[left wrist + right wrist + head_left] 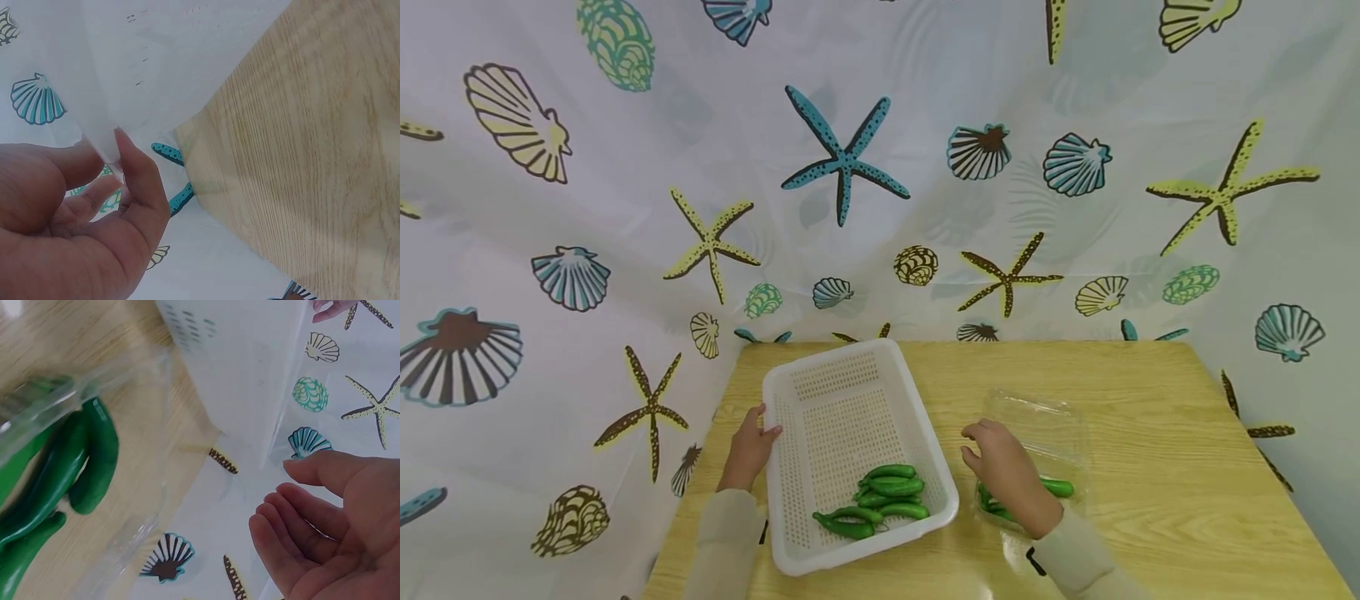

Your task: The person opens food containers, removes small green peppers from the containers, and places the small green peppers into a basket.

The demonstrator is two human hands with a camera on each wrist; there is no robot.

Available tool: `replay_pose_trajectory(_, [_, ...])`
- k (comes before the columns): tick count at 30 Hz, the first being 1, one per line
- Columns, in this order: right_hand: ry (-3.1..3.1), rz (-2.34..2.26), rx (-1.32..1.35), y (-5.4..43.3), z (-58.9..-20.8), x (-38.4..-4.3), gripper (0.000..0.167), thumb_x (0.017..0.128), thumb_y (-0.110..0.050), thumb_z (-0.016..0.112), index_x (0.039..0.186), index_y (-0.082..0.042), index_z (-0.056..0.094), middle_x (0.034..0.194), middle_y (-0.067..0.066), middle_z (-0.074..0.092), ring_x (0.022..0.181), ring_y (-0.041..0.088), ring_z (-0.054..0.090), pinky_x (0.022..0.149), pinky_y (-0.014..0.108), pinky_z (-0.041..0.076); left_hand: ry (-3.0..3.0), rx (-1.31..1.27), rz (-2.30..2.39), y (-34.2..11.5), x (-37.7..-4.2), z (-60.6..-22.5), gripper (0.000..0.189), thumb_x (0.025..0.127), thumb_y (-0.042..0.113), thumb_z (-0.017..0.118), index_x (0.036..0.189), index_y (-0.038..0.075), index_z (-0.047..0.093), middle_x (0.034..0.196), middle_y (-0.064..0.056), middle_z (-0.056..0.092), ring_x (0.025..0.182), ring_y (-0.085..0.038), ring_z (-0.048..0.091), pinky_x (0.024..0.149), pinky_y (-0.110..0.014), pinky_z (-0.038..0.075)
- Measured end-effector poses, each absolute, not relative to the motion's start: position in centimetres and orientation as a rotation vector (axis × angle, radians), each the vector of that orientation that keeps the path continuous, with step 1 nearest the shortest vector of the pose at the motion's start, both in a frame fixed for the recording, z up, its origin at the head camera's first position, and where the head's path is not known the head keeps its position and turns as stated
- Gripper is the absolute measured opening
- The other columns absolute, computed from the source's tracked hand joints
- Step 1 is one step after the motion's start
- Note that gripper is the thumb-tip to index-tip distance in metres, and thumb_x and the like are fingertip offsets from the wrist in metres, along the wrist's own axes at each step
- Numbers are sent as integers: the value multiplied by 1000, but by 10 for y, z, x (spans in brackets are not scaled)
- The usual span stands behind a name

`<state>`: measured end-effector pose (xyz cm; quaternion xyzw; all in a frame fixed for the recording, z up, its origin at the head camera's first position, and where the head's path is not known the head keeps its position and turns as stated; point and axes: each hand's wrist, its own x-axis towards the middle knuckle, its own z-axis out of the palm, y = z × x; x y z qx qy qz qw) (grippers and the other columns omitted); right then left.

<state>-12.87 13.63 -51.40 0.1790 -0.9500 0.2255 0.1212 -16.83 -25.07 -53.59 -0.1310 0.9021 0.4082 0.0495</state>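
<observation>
My left hand (750, 450) grips the left rim of a white perforated plastic basket (850, 425). In the left wrist view, the thumb and fingers pinch the basket's edge (150, 75). Several green chili peppers (891, 487) lie in the basket's near end. Over a clear plastic clamshell box (1037, 417), to the right of the basket, hovers my right hand (1009, 471) with loosely bent fingers and nothing in them. More green peppers (1056, 487) lie in that box, partly hidden by the hand; the right wrist view shows these peppers (59, 469) close up.
Both containers stand on a light wood-grain table (1180, 450). A white sheet (925, 208) printed with shells and starfish hangs behind and beside the table. The box's transparent lid (1037, 408) lies folded back, away from me.
</observation>
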Motion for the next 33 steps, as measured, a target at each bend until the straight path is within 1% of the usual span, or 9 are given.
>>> replay_pose_trajectory(6, [-2838,679,469,152,-519,-125,15,77,-5,74,91,-1,68,88,10,64,82,24,61,69,34,51,2750,-414,1240,-250,-168,-536,57,95,14,54,143,0,27,119,-31,52,105,-39,54,83,-50,43])
replay_pose_trajectory(15, [-2981,727,367,176,-536,-120,18,79,-5,72,95,2,67,90,12,63,81,25,60,67,35,51,2758,-399,1217,-250,-168,-536,56,95,15,54,142,0,27,121,-33,51,109,-42,52,85,-52,42])
replay_pose_trajectory(20, [-3032,701,324,192,-544,-115,22,79,-7,73,97,3,66,90,13,63,82,26,60,68,37,50,2755,-401,1227,-251,-169,-538,57,95,15,54,143,1,27,121,-32,51,110,-42,51,86,-52,42])
replay_pose_trajectory(27, [-3069,654,291,209,-554,-113,23,77,-4,73,96,6,66,89,15,63,84,30,61,70,39,51,2746,-394,1247,-252,-168,-540,57,95,16,53,143,2,26,124,-32,50,113,-42,49,88,-52,41])
replay_pose_trajectory(33, [-3088,630,283,220,-563,-110,17,76,1,70,91,8,66,85,14,63,80,30,61,67,39,51,2751,-391,1240,-251,-168,-539,57,95,16,53,143,1,26,124,-33,49,113,-42,49,88,-53,41])
